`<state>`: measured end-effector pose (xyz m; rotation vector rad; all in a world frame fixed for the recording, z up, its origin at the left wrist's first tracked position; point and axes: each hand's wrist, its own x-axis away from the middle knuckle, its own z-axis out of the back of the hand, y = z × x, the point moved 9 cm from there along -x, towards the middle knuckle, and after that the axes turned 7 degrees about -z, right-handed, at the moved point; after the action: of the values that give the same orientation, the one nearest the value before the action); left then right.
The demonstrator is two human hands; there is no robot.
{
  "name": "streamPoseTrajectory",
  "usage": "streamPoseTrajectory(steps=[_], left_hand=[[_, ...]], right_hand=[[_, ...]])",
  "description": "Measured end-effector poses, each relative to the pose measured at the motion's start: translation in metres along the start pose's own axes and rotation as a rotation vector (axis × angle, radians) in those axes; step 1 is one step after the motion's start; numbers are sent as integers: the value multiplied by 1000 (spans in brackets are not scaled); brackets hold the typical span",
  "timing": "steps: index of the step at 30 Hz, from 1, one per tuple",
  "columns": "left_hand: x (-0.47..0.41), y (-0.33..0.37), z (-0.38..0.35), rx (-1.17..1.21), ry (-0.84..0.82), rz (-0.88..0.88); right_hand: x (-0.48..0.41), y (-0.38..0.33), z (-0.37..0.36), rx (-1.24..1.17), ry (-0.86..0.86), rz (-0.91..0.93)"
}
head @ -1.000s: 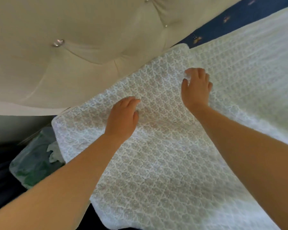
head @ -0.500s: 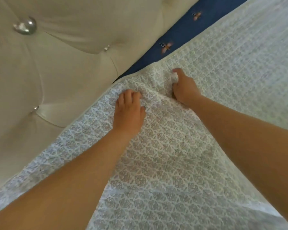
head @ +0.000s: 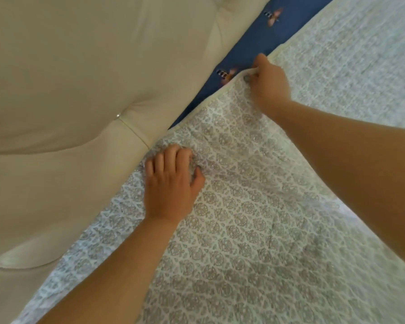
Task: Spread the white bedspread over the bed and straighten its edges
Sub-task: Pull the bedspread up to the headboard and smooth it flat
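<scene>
The white patterned bedspread [head: 255, 218] covers the bed from the lower left to the upper right. Its top edge runs along the cream tufted headboard [head: 80, 113]. My left hand [head: 171, 183] presses on the bedspread right beside the headboard, its fingers curled into a small bunch of the fabric. My right hand [head: 269, 83] pinches the bedspread's top edge farther right, lifting it slightly. A strip of blue sheet [head: 243, 54] printed with bees shows between the headboard and that edge.
The headboard fills the whole left and upper left, with a small metal button [head: 117, 115] in its tufting. The bedspread continues beyond my arms to the right and lower edges of the view.
My view has shifted closer along the headboard. My left hand has moved up against the headboard, and my right hand has slid right along the top edge and pinched it.
</scene>
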<state>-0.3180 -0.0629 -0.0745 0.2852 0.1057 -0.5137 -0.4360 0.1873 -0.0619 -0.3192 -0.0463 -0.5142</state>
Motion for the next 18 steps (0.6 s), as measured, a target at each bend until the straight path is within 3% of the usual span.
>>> streamPoseTrajectory(steps=[5,6,15,16,18], left_hand=[[-1,-9,-4,118,-1,82],[-2,-9,-5,118,-14,77],[-4,-10,-16,41,-174,120],[-6,-10,-14,55,-166,150],[-21,-3,-13,93,-158,163]], right_hand=[[-44,-16,31,-546,197,-156],[-48,-16,27,-520,224,-146],[-28,-22,-9,-276,-119,137],[-25,-17,-6,-242,-102,157],[-23,-4,25,-197,120,183]])
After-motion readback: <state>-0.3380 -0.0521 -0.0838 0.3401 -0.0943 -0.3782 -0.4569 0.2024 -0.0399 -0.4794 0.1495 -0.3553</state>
